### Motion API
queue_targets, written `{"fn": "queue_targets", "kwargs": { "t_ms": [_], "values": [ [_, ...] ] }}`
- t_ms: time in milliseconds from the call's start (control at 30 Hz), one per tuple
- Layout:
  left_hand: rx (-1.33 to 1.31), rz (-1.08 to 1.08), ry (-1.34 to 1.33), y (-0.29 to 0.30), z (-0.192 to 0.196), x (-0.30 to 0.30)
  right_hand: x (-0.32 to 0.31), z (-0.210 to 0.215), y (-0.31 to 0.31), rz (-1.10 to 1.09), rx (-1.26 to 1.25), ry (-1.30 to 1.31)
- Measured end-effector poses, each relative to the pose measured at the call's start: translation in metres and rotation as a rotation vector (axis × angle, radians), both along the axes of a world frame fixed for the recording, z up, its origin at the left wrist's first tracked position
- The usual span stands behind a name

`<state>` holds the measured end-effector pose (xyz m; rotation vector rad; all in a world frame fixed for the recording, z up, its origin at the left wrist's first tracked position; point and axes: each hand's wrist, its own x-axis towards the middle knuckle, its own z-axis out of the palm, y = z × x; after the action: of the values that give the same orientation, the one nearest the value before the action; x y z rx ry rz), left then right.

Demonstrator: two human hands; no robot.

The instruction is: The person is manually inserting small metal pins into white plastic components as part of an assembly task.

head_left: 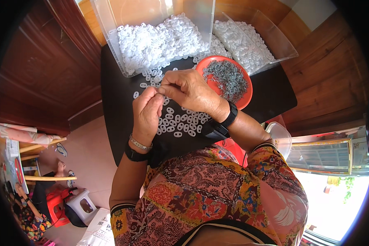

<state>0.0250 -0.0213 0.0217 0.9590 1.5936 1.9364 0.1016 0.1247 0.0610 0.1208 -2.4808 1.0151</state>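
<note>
White two-hole pieces (178, 134) are lying loose left of the red bowl (247, 95), bins (199, 16) behind it holding loads more; left hand (147, 108) and right hand (194, 90) are pinching beside it, can't tell what, finished count unclear.

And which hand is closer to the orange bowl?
The right hand: it's just beside the left edge of the orange bowl. The left hand is farther left.

White on black: pale pieces (178, 123), dark tabletop (270, 102).
Bowl (244, 102) coloured orange-red; small metal parts (229, 82) seen as blue-grey. Shirt (192, 184) patterned in pink, red, yellow and black florals and paisley; cuffs (123, 206) striped black and cream. Floor (86, 141) tinted pink, door (41, 74) finished red-brown.
</note>
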Motion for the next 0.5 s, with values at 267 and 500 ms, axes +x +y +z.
{"fn": "queue_targets", "kwargs": {
  "t_ms": [267,500],
  "values": [
    [-0.094,-0.034,0.071,-0.0033,0.0054,-0.0081,0.0001,-0.0002,0.0050,0.047,-0.214,-0.193],
    [-0.088,-0.028,0.103,-0.0012,0.0013,-0.0048,-0.0008,-0.0014,0.0085,0.067,-0.099,-0.111]
  ]
}}
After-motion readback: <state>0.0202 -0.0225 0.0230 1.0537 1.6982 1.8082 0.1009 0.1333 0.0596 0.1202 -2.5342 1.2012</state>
